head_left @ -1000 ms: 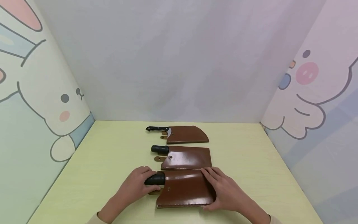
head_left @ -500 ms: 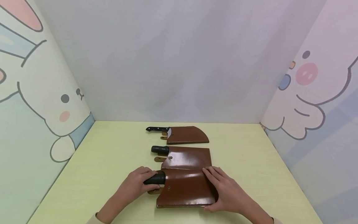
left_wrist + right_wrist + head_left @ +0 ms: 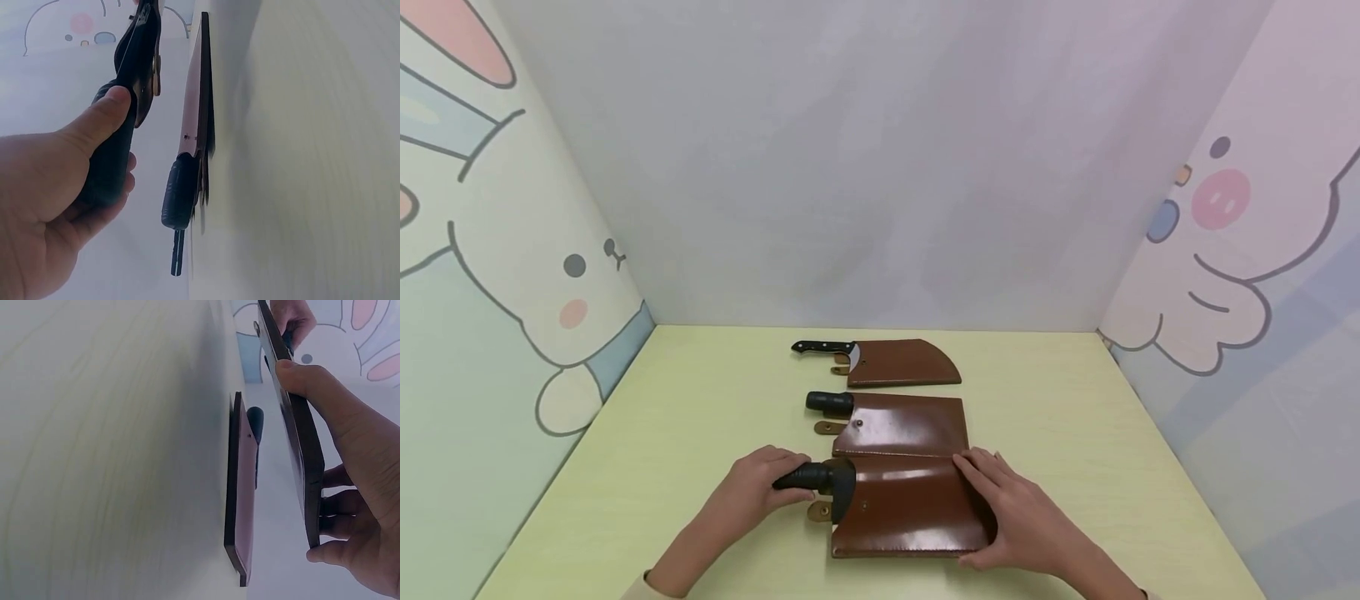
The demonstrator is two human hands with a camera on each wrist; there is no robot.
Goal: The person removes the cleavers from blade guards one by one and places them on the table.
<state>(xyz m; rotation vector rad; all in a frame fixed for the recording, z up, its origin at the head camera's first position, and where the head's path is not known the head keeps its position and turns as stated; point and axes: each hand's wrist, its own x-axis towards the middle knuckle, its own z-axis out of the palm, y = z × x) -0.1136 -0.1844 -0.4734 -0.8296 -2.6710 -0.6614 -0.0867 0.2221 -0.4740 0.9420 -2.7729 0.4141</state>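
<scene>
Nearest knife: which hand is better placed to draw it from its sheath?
Likely the left hand: it grips the handle, and dark blade shows at the mouth of the sheath. The right hand holds the sheath's opposite end, so seems better suited to steadying.

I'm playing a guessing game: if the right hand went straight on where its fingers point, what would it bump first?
Past the front sheath it grips, the right hand points towards the middle sheath, so probably that. The hand might pass above, because the front sheath looks lifted off the table.
</scene>
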